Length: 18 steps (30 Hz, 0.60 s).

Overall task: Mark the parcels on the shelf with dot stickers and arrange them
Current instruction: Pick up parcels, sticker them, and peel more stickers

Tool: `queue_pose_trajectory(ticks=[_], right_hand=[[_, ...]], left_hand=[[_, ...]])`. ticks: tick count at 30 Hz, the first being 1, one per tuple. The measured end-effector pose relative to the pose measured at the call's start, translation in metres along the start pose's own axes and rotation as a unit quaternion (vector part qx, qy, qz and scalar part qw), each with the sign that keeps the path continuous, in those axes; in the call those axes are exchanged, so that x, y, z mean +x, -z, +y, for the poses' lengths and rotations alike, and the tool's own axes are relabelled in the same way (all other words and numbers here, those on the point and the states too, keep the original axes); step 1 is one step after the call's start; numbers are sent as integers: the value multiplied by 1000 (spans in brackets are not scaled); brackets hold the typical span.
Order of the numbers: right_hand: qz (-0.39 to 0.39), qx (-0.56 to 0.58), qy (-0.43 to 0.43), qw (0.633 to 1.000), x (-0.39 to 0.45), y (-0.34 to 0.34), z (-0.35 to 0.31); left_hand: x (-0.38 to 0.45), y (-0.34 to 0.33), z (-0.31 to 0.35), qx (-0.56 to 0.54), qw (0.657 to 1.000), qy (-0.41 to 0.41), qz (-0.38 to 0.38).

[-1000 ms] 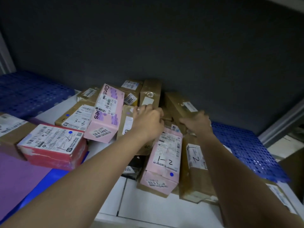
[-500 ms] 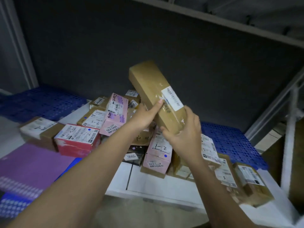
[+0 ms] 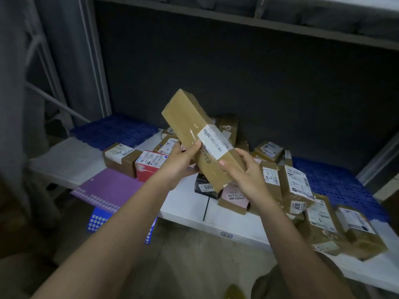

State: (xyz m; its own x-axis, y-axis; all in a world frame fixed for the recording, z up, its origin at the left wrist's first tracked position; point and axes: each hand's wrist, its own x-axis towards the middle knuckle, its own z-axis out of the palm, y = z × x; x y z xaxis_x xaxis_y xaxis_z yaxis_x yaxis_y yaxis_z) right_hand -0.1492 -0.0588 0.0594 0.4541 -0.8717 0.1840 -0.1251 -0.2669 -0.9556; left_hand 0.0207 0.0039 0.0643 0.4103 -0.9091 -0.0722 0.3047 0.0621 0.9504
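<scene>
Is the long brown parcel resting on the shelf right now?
No: both the left hand and right hand hold the long brown parcel tilted in the air above the pile on the shelf.

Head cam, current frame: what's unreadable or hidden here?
- Long brown parcel: label print too small and blurred; underside faces away.
- Right hand: its fingers lie behind the parcel.
- Pink parcel: mostly covered by the held parcel and right hand.
- Blue sticker sheet: partly hidden by the left forearm.
</scene>
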Motion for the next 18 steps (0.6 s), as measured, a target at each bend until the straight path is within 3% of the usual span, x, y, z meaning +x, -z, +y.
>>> queue_pose_trajectory(ticks=[4,8,11,13,16,18], right_hand=[[20,-206,116,972,-13,-10,0],[32,-290,161,943,-19,-16,5],[-10,-190,139,972,-25,-17,4],[-36,-55,54,996,-29,-17,-2],[-109,20,-76,991,-27,-13,-6],[-138,22,-86,986,-27,-15,-4]], left_hand=[[-11,10,3,-27,1000,-3,-9],[-15,13,-1,-34,999,26,-7],[-15,17,-5,-44,999,5,1],[-16,22,-6,-44,999,1,-13],[-17,26,-10,-32,999,1,-31],[-19,26,-10,-23,999,5,-23]])
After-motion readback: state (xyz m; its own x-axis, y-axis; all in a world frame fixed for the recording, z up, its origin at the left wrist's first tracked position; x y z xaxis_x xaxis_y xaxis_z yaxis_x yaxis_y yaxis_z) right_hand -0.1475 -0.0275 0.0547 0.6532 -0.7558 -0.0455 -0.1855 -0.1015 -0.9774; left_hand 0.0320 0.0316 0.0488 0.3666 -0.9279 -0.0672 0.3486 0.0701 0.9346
